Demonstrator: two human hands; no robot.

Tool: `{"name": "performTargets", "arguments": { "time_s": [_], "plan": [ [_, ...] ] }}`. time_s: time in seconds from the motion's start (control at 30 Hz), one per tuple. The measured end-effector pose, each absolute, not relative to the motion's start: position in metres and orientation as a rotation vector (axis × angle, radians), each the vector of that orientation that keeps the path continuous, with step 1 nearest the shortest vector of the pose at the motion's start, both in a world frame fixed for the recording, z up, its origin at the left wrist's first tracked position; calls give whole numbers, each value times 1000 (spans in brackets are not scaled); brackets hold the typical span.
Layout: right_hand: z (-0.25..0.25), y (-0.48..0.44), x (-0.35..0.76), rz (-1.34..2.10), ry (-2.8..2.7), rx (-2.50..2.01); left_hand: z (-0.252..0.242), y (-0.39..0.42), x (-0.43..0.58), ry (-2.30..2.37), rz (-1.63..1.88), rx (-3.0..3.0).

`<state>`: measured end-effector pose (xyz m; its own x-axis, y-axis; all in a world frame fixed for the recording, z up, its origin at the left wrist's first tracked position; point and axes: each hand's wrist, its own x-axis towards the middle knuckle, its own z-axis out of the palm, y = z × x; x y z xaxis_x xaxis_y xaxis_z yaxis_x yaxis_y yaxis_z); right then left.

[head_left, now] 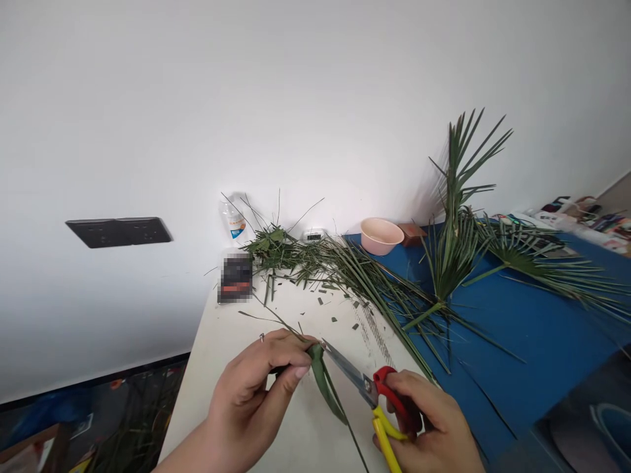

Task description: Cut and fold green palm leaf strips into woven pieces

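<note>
Because the right hand (434, 420) grips scissors (367, 384) whose points sit just beside the left hand (261, 381), which pinches a green leaf (323, 384) hanging between both, a slip could nick that hand.

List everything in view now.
Folded leaf: one, green, front
Scissors: one, red-yellow, front
Leaf strips: many, green, back
Clippings: many, green, tabletop
Palm fronds: several, green, right
Bowl: one, pink, back
Block: one, brown, beside bowl
Device: one, white, back
Container: one, clear, back
Pixelated item: one, dark, left
Table: one, white, centre
Surface: one, blue, right
Wall: one, white, behind
Wall fitting: one, black, left
Clutter: uncounted, mixed, edges
Left hand: one, holding leaf
Right hand: one, holding scissors
</note>
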<state>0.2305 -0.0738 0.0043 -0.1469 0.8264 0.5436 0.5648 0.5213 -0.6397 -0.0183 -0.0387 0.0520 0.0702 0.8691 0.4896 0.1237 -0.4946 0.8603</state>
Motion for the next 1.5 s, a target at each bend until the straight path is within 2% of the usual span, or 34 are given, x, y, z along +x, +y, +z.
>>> {"name": "performTargets", "arguments": {
  "time_s": [0.37,0.6,0.77,0.9,1.07,1.13,1.33,1.5],
  "plan": [
    [8,-76,233,202,-1898,-1145,50,-39,-18,1005,1472,1673],
    [6,-78,236,81,-1926,-1095,46,-34,-21,892,1378,1956],
    [14,-78,232,55,-1948,-1072,39,-33,-21,937,1327,1946],
    [11,-79,230,167,-1901,-1159,36,-32,-19,980,1319,1689],
    [-13,-73,233,705,-1664,-1537,39,-21,-17,978,1268,1094],
    [-20,-67,232,789,-1628,-1614,39,-15,-18,930,1274,910],
    [-36,-59,223,494,-1798,-1954,33,-1,-22,909,1261,622],
    [-51,-57,214,296,-1923,-2002,23,5,-24,969,1335,526]
  ]
}}
